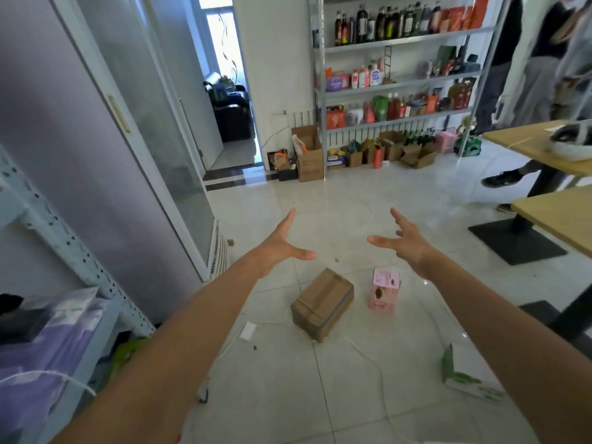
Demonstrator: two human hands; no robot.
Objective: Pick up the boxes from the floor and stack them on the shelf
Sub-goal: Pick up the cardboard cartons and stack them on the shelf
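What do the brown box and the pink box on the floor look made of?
Brown box: looks like corrugated cardboard, with matte, plain brown faces and crisp folded edges. Pink box: probably thin printed paperboard, with smooth pink faces carrying printed graphics. Its finish is too blurred to tell.

One wide head-worn view faces forward and down at the near floor [272, 395], far shelving [400, 41] ahead.

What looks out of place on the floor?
Three boxes lie scattered: brown cardboard box skewed to the floor tiles, pink carton upright beside it, apart, green-and-white box lying off to the right. A loose white cable snakes around them, a possible trip hazard.
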